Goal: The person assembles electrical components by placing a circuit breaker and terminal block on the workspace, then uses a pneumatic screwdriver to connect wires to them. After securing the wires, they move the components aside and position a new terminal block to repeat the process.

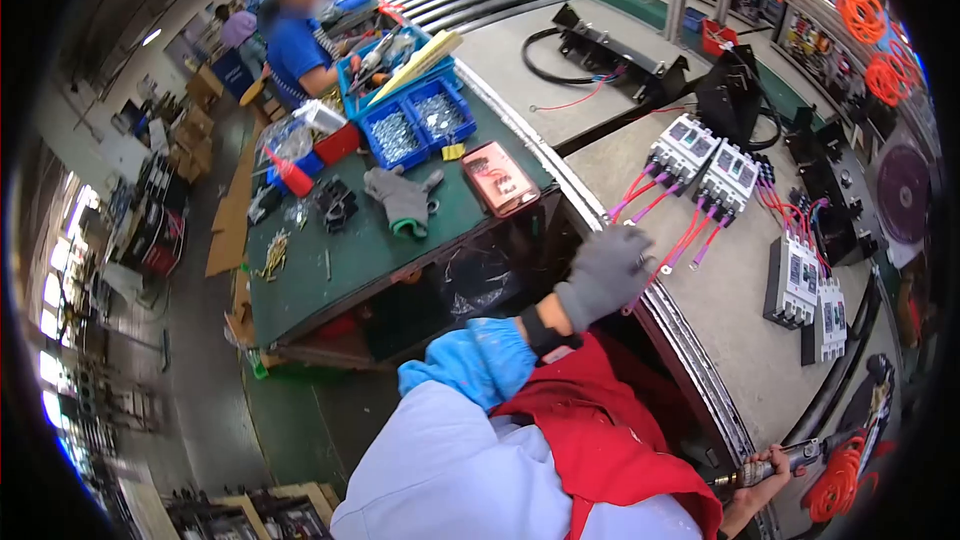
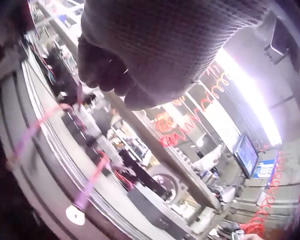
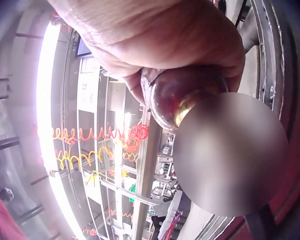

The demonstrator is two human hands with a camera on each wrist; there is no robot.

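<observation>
In the head view my left hand (image 1: 606, 275), in a grey knit glove, hovers at the bench's near edge beside red wires with purple sleeves (image 1: 683, 245). Its fingers curl in, with small shiny metal pieces (image 2: 125, 72) glinting between them in the left wrist view. A ring-ended wire lug (image 2: 75, 215) hangs over the edge below. My bare right hand (image 1: 762, 480) grips a cylindrical metal air tool (image 1: 803, 454) at the lower right. The tool's rounded end (image 3: 165, 100) shows under the palm in the right wrist view; a blurred disc hides the part beyond.
White-faced circuit breakers (image 1: 728, 178) stand on the grey bench (image 1: 715, 340), two more breakers (image 1: 797, 280) farther right. Black brackets (image 1: 640, 70) lie behind. On the green table are a spare glove (image 1: 402, 198), screw bins (image 1: 393, 135) and a phone (image 1: 500, 178). Another person (image 1: 295, 50) works beyond.
</observation>
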